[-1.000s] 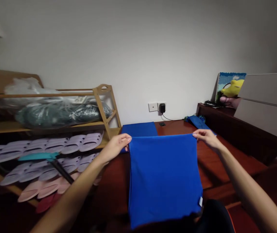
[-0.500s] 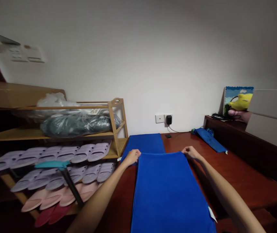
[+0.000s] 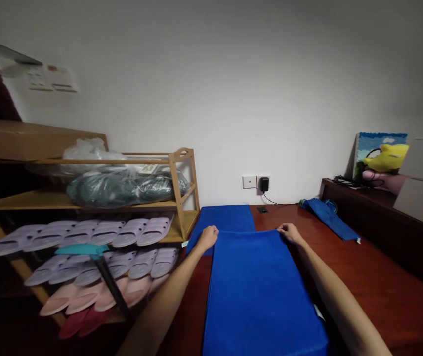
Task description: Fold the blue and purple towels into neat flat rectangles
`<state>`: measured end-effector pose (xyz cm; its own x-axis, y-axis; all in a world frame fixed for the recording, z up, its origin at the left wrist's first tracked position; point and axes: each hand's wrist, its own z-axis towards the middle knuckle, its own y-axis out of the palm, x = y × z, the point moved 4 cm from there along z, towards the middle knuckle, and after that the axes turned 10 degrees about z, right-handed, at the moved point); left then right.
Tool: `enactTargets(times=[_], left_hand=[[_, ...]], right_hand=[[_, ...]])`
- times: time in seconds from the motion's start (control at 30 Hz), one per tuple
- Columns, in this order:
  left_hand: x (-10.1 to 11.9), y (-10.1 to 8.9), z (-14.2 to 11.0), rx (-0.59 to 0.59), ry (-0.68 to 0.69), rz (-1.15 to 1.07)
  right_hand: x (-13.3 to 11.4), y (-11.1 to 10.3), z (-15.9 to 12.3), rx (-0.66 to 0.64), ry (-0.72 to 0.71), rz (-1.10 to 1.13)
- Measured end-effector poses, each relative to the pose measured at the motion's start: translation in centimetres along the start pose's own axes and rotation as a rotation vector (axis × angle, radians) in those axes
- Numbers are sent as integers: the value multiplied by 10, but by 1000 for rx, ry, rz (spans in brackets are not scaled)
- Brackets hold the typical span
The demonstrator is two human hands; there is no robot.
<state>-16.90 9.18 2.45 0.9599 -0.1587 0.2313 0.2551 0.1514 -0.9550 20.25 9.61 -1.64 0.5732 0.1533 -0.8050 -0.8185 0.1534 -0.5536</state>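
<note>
A folded blue cloth stretches from its far edge down past the bottom of the view, with a small white tag at its right side. My left hand pinches the far left corner, and my right hand pinches the far right corner, so the edge between them is nearly straight. Behind it, another blue cloth lies flat on the red-brown wooden table, partly covered by the held one. A bundled narrow blue cloth rests farther right on the table.
On the left stands a wooden rack with lilac slippers, pink slippers and a plastic-wrapped bundle. A teal-topped black pole rises before it. A black adapter is plugged into the wall. A yellow plush toy sits right.
The view has turned slightly left, shifting the background to the right in the picture. Both hands keep hold of the cloth's corners; its white tag is now more hidden.
</note>
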Motion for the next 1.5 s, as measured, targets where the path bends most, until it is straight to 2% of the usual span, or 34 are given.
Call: enactTargets(times=[0.1,0.23,0.3,0.37,0.43,0.5,0.63,0.7,0.77,0.83,0.93,1.1,1.23,1.4,1.5], left_hand=[[1,2,-4,18,6,78],[10,0,-25,80,50,158],[23,1,-40,109,186,172],[38,7,-53,107,348,175],[48,18,-62,44,418,176],[52,31,-66,-58,381,174],[54,41,-65,-167,339,170],[56,35,-67,-173,337,184],[60,22,-76,-129,357,201],[65,8,-92,-53,427,196],[67,-8,-128,4,545,157],[57,-16,-188,-114,564,113],[56,-19,-224,-198,631,56],[41,-22,-241,-251,599,28],[32,-31,-236,-303,605,28]], right_hand=[[-3,0,-3,-6,-9,-88],[-12,1,-20,18,-45,-208],[-20,5,-35,13,-83,-242],[-29,14,-51,-67,-142,-266],[-35,25,-66,-197,-187,-315],[-37,33,-77,-312,-188,-381],[-38,35,-83,-388,-141,-444],[-44,32,-84,-376,-141,-460],[-53,26,-89,-336,-156,-461],[-63,19,-102,-310,-197,-438],[-76,8,-136,-349,-250,-398],[-89,-7,-200,-426,-266,-377],[-92,-7,-238,-512,-288,-320],[-81,-18,-264,-559,-251,-281],[-76,-37,-260,-612,-204,-250]])
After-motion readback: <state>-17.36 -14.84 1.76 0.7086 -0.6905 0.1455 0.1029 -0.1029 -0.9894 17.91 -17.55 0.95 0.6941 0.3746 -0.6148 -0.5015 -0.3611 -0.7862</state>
